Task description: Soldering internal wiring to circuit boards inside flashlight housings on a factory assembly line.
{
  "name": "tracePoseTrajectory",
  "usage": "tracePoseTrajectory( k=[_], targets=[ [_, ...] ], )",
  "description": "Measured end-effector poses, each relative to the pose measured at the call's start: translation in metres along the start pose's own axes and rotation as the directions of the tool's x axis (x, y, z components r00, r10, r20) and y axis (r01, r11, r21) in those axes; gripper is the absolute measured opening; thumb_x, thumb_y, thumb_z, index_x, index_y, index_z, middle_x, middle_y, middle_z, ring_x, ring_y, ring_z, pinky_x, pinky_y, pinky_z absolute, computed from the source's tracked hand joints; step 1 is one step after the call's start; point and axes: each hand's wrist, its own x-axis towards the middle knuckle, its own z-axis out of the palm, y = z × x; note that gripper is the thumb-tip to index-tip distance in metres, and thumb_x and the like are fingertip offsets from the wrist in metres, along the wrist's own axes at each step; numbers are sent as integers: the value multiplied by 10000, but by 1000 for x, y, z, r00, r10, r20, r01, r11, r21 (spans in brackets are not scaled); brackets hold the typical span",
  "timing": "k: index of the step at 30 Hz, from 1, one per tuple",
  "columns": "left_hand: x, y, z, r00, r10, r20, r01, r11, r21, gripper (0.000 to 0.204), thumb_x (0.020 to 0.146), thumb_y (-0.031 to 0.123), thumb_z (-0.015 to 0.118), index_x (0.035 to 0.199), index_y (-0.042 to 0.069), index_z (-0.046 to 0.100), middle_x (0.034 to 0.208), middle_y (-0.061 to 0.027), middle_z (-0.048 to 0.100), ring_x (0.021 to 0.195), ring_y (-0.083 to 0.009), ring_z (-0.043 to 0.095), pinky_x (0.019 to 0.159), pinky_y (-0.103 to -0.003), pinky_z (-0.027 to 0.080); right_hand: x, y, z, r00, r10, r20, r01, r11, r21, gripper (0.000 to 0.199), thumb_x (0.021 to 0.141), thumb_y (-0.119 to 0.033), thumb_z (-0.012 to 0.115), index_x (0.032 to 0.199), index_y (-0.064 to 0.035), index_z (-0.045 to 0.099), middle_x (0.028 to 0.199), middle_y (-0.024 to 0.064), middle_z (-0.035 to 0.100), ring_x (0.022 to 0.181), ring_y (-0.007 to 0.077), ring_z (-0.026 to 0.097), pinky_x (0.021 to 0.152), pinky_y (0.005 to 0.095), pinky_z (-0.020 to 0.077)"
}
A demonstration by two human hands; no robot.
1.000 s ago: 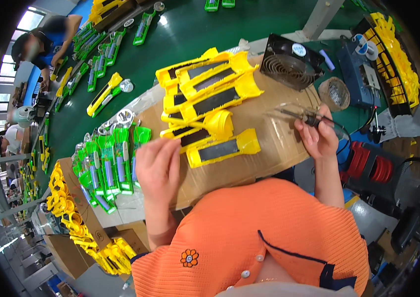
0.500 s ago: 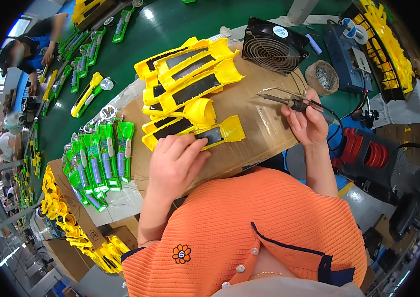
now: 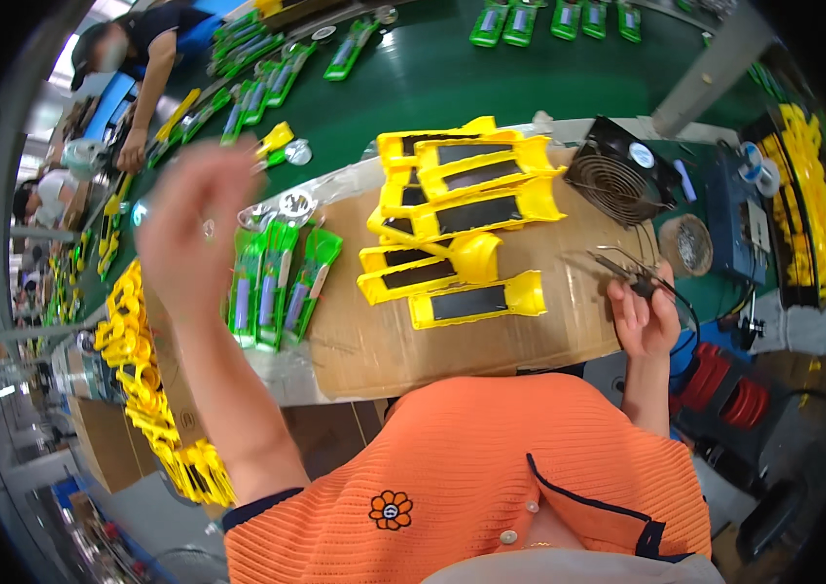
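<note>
My left hand (image 3: 201, 229) is raised over the far left of the workplace, smeared by motion; whether it holds anything cannot be made out. Just beyond it, on the green belt, lies a yellow and green flashlight piece (image 3: 277, 142) with a clear round lens. A soldering iron (image 3: 641, 286) rests in my right hand (image 3: 648, 321), its tip pointing left above the cardboard. Several yellow casing halves with black panels (image 3: 491, 214) are stacked mid-board. One more yellow casing half (image 3: 476, 302) lies nearest me. Green casings with purple cells (image 3: 270, 292) stand clustered beside my left forearm.
Behind the cardboard mat (image 3: 374, 350) sits a black fan (image 3: 617, 180); a round pot (image 3: 685, 243) and blue soldering station (image 3: 736, 229) are at right. Yellow parts fill a rack (image 3: 807, 195). Another person (image 3: 145, 68) reaches over the green belt (image 3: 413, 78) at far left.
My left hand has left the nearest yellow casing half and swung up to the far left, over the green casings. The view has shifted left. The right hand still holds the soldering iron.
</note>
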Motion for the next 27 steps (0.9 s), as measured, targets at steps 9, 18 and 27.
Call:
tracePoseTrajectory(
  k=[9,18,27],
  targets=[
    [204,-310,59,927,-374,20,245,647,722,216,841,320,657,944,173,777,1039,-138,721,964,-329,698,870,-408,555,2,2,7,998,2,-58,0,1000,27,183,948,-157,590,1065,-123,453,565,-25,462,511,102,486,846,346,408],
    [179,-303,135,781,-625,-10,362,439,823,538,728,328,805,1186,127,607,1250,-106,665,1152,-314,639,959,-431,529,5,0,9,994,-16,-106,16,1000,0,186,935,-166,610,1045,-105,473,545,-1,466,496,135,512,856,379,441],
    [164,-223,46,945,-326,-34,234,598,767,536,691,454,785,1053,64,725,1046,-174,727,996,-334,695,878,-419,543,1,-1,7,998,4,-67,-5,1000,-8,151,980,-135,536,1098,-103,448,637,10,473,600,145,524,1040,521,455]
  ],
)
